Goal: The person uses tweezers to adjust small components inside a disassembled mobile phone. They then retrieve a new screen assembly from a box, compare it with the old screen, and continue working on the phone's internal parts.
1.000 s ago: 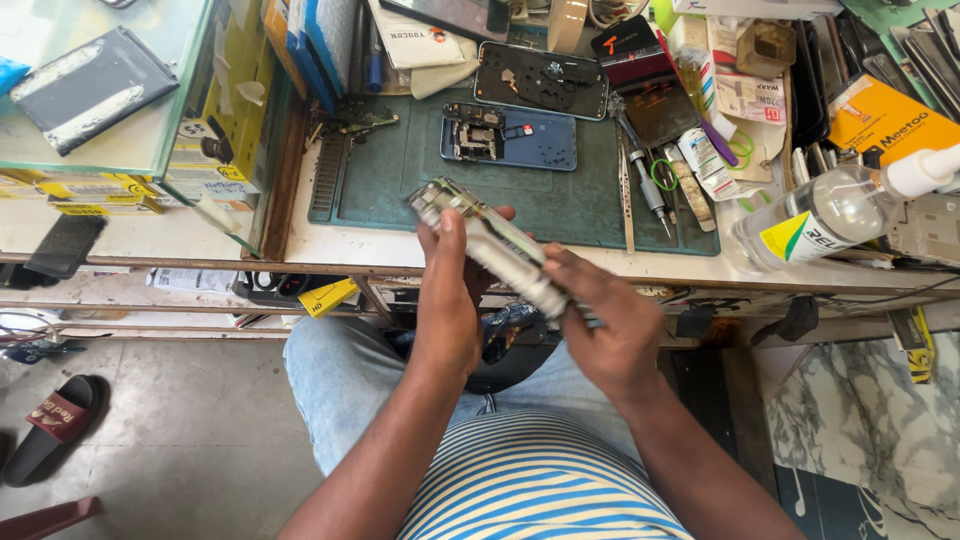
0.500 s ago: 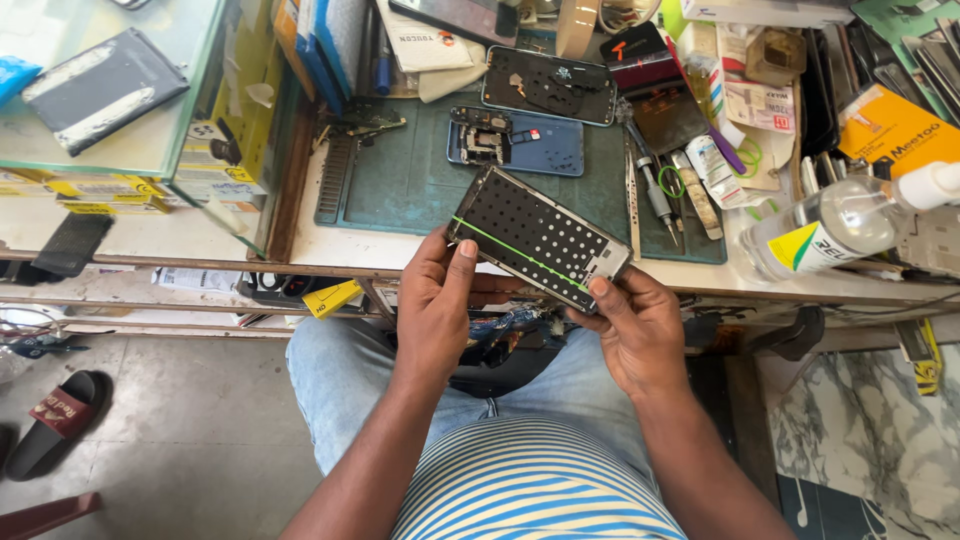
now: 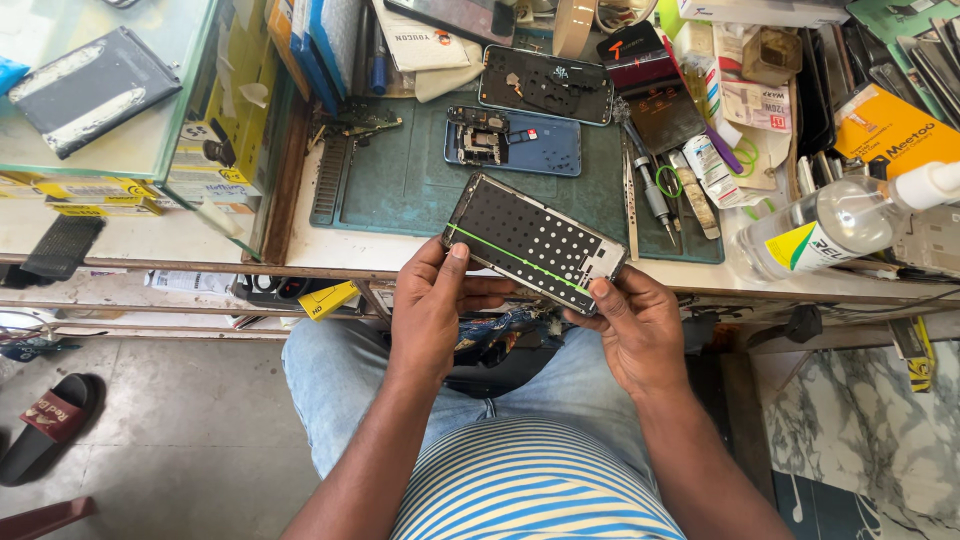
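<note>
The phone frame (image 3: pixel 533 245), a flat dark rectangle dotted with pale spots and crossed lengthwise by a thin green line, was held in the air just above the near edge of the bench (image 3: pixel 330 245), over the person's lap. Its long axis ran on a slant, from the upper left end near the green work mat (image 3: pixel 400 185) down to the lower right end, and its broad dotted face was turned up toward the camera. The left hand (image 3: pixel 435 310) pinched the frame's left end, thumb pressed on the near edge and fingers curled beneath; the right hand (image 3: pixel 635 325) gripped the lower right corner the same way, thumb tip on the rim. This looked like an inspection step, the part being turned and studied between both hands rather than worked with a tool. Any further handling would seem to call for a steady two-handed grip by the edges, since the piece looked thin and easily flexed. Beyond it on the mat lay an opened blue phone (image 3: pixel 513 143) with its boards exposed, with tweezers and screwdrivers (image 3: pixel 650 190) just to the right, and a clear spray bottle (image 3: pixel 835 228) stood well apart at the bench's right side.
</note>
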